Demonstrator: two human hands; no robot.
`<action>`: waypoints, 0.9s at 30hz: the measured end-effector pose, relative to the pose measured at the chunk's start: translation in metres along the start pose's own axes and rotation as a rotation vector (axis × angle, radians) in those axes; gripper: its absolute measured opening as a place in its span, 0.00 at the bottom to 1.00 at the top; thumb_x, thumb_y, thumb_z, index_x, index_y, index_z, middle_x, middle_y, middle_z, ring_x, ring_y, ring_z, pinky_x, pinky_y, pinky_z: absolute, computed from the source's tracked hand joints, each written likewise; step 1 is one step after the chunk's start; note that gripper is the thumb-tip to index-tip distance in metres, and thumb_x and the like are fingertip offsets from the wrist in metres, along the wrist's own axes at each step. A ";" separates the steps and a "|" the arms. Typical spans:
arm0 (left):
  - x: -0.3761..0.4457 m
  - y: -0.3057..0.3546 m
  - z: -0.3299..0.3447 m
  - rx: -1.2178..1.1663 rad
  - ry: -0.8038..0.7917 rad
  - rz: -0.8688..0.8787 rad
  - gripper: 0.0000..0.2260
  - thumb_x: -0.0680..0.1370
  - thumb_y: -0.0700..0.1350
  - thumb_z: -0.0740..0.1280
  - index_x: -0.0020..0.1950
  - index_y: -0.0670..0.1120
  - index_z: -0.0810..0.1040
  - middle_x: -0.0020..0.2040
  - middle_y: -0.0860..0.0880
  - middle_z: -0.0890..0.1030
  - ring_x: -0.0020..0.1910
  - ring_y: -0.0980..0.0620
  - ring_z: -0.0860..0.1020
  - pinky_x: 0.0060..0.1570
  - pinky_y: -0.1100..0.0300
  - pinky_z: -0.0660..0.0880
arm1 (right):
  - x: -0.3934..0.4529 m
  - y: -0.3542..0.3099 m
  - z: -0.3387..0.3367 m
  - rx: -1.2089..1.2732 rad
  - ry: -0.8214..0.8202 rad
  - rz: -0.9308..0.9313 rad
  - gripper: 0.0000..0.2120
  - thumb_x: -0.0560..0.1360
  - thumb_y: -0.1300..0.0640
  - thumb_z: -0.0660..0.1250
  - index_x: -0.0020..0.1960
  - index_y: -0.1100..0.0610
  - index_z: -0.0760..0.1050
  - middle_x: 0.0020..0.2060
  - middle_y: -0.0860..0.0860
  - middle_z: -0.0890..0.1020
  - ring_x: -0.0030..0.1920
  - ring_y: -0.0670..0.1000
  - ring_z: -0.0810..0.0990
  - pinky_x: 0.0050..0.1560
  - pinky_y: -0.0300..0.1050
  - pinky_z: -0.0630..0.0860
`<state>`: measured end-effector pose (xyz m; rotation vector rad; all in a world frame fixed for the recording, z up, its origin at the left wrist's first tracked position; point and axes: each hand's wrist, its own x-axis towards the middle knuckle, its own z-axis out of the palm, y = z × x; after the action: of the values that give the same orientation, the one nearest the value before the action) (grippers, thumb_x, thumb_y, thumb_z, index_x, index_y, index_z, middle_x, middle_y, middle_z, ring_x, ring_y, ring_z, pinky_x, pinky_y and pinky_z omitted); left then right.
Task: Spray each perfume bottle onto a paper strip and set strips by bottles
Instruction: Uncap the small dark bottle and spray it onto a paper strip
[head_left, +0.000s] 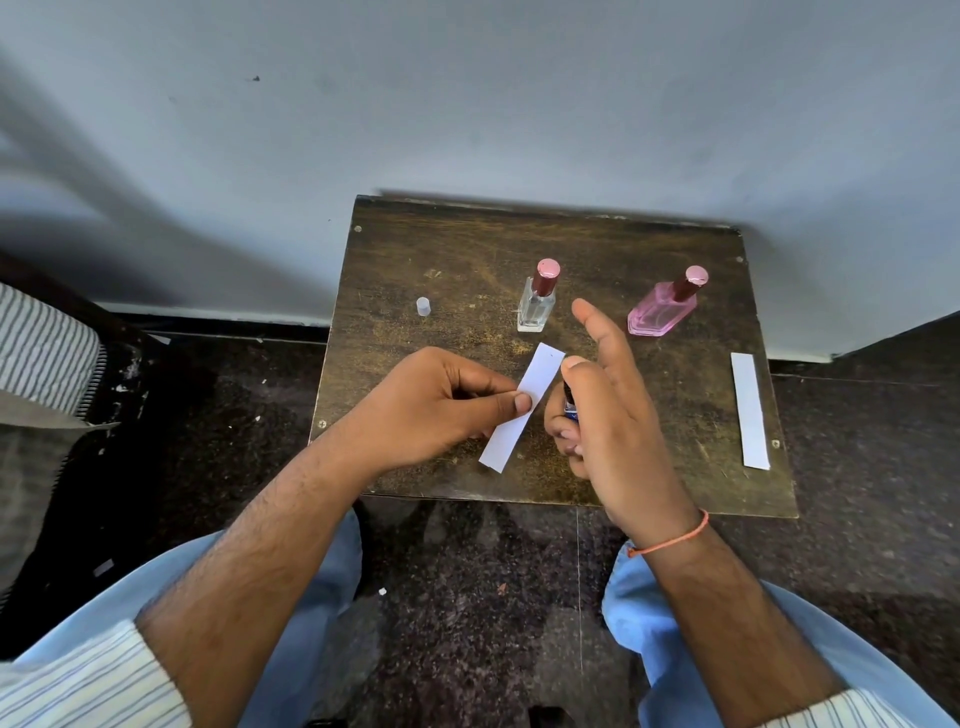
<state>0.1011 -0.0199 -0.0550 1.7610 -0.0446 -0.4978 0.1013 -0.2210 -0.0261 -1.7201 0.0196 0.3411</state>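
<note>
Paper strip (521, 408) pinched in left hand (436, 400), long axis slanting up-right, upper end just beside small bottle (568, 402) gripped in right hand (608, 410), index fingertip on its top; both above table (675, 374).

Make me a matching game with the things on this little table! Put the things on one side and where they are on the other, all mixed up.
Things:
1. pink bottle
2. clear bottle
3. small clear cap
4. loose paper strip

Places:
A. lying flat at the table's right edge
B. standing alone on the left part of the table
C. standing in the middle, at the back
D. at the back on the right, leaning over

Pairs: 1-D, 2-C, 3-B, 4-A
</note>
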 end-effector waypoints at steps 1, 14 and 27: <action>0.000 0.001 0.000 0.007 0.001 -0.001 0.08 0.81 0.50 0.74 0.56 0.51 0.91 0.45 0.52 0.91 0.42 0.58 0.83 0.49 0.52 0.81 | 0.000 -0.001 0.001 0.006 0.006 0.002 0.29 0.82 0.50 0.57 0.83 0.42 0.62 0.27 0.44 0.71 0.27 0.41 0.68 0.28 0.29 0.66; -0.002 0.004 0.000 0.014 0.033 -0.033 0.09 0.80 0.52 0.75 0.57 0.52 0.91 0.48 0.51 0.91 0.50 0.43 0.89 0.57 0.41 0.85 | 0.000 -0.006 0.001 0.047 0.033 0.031 0.22 0.87 0.54 0.59 0.81 0.43 0.66 0.29 0.49 0.70 0.26 0.41 0.67 0.27 0.29 0.66; -0.001 0.004 -0.001 0.003 0.039 -0.050 0.08 0.81 0.50 0.75 0.57 0.51 0.91 0.49 0.48 0.91 0.53 0.36 0.87 0.58 0.36 0.83 | 0.001 -0.009 0.002 0.059 0.019 0.096 0.20 0.89 0.54 0.59 0.80 0.45 0.69 0.29 0.51 0.68 0.26 0.42 0.66 0.25 0.31 0.64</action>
<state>0.1014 -0.0192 -0.0506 1.7775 0.0257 -0.4996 0.1038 -0.2174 -0.0180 -1.6673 0.1255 0.3919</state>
